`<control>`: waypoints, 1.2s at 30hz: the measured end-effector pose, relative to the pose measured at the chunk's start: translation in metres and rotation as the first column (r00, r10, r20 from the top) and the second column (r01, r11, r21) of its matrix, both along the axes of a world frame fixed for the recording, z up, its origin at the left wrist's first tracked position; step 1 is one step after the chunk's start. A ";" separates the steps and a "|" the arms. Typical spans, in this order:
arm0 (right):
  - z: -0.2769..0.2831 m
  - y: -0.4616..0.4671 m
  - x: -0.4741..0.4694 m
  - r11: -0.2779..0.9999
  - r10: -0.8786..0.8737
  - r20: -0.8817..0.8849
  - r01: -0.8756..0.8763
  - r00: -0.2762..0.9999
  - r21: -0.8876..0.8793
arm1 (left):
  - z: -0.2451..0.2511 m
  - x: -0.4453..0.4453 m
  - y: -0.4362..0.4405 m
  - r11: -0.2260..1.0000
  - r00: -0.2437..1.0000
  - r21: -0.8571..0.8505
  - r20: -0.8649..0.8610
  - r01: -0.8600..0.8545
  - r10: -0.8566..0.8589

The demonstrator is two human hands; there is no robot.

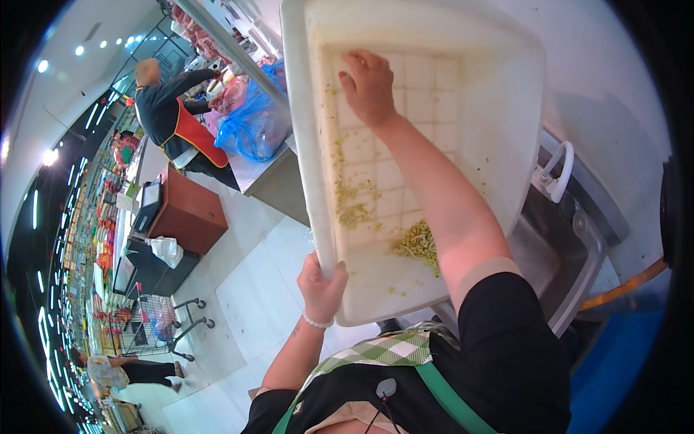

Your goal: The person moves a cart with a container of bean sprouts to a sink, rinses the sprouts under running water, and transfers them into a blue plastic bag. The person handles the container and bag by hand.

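A large white plastic tub (501, 108) is tilted in front of me, its rim resting near the metal sink. My left hand (322, 287), with a beaded bracelet at the wrist, grips the rim at the lower left corner. Inside the tub my right hand (368, 84) is near the far left corner, fingers curled and thumb apart; nothing shows in it. Small yellow-green plant scraps (352, 211) lie along the tub's left side, and a denser pile (417, 244) lies beside my right forearm.
A stainless steel sink (553, 244) with a white faucet (558, 171) is at the right. At the upper left a person in a red apron (198, 135) handles meat near blue plastic bags (255, 125). A shopping cart (149, 323) and another person (119, 371) are at the lower left.
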State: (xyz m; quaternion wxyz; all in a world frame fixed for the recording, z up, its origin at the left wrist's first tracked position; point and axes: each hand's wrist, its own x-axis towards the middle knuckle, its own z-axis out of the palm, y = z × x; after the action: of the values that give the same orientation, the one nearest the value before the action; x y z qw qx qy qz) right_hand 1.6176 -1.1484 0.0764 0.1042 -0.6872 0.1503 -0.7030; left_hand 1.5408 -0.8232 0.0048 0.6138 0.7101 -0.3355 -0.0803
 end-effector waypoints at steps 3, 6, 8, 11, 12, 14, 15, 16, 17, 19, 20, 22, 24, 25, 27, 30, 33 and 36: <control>-0.055 0.047 0.008 0.959 0.275 -0.133 -0.282 0.952 -0.033 | -0.003 0.005 0.004 0.999 0.999 0.043 0.037 -0.010 0.009; -0.133 0.097 -0.019 0.887 0.407 -0.470 -0.462 0.783 -0.001 | -0.008 0.012 0.007 0.998 0.998 0.050 0.044 -0.035 0.033; -0.171 0.117 -0.048 0.790 0.436 -0.696 -0.613 0.570 -0.008 | -0.014 0.014 0.008 0.999 0.999 0.008 0.022 -0.049 0.049; -0.185 0.109 -0.106 0.660 0.108 -0.986 -0.751 0.127 -0.025 | -0.018 0.019 0.008 0.997 0.996 -0.019 0.036 -0.075 0.076; -0.179 0.106 -0.124 0.792 0.059 -0.998 -0.607 -0.037 0.069 | -0.019 0.020 0.009 0.996 0.993 0.009 0.077 -0.093 0.092; -0.155 0.089 -0.145 0.944 0.093 -0.968 -0.289 -0.231 0.160 | -0.020 0.021 0.009 0.996 0.992 0.007 0.084 -0.092 0.091; -0.138 0.072 -0.140 0.960 0.170 -0.978 -0.204 -0.117 0.191 | -0.020 0.020 0.008 0.997 0.996 -0.016 0.053 -0.073 0.074; -0.121 0.051 -0.130 0.938 0.293 -0.937 -0.246 0.190 0.244 | -0.020 0.020 0.008 0.998 0.998 -0.045 0.017 -0.052 0.053; -0.105 0.031 -0.121 0.918 0.386 -0.746 -0.310 0.542 0.249 | -0.020 0.018 0.009 0.998 0.999 -0.030 0.010 -0.048 0.048; -0.082 0.000 -0.095 0.980 0.201 -0.300 -0.190 0.932 0.066 | -0.019 0.015 0.009 0.999 1.000 -0.031 -0.013 -0.029 0.029; -0.080 -0.005 -0.083 0.991 0.132 -0.215 -0.128 0.968 0.030 | -0.019 0.014 0.009 1.000 0.999 0.011 0.040 -0.030 0.029; -0.088 -0.001 -0.071 0.998 -0.059 -0.154 0.059 0.986 -0.006 | -0.018 0.012 0.010 0.997 0.989 0.063 0.143 -0.033 0.024; -0.118 0.033 -0.096 0.938 0.347 -0.628 -0.272 0.697 0.217 | -0.018 0.013 0.010 1.000 0.997 0.025 0.071 -0.018 0.016; -0.136 0.063 -0.105 0.968 0.152 -0.894 -0.248 0.422 0.048 | -0.019 0.013 0.010 1.000 1.000 -0.007 0.028 -0.012 0.012; -0.152 0.091 -0.137 0.784 0.365 -0.905 -0.596 0.219 0.172 | -0.020 0.015 0.010 0.998 0.997 0.029 0.065 -0.049 0.047; -0.123 0.082 -0.129 0.828 0.259 -0.839 -0.558 0.479 -0.062 | -0.021 0.017 0.009 0.996 0.994 0.050 0.080 -0.072 0.068; -0.059 0.032 -0.070 0.910 0.353 -0.448 -0.412 0.822 -0.039 | -0.022 0.013 0.011 0.997 0.995 0.047 0.072 -0.067 0.064; -0.036 0.017 -0.025 0.955 0.221 -0.117 -0.239 0.968 -0.176 | -0.023 0.012 0.012 0.998 0.990 0.035 0.131 -0.054 0.049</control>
State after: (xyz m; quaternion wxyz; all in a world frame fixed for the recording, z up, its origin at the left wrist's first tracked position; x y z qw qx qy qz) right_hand 1.5931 -1.1314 0.0408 0.1123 -0.7399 0.0069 -0.6633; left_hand 1.5528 -0.8110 -0.0179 0.5789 0.7338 -0.3547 -0.0242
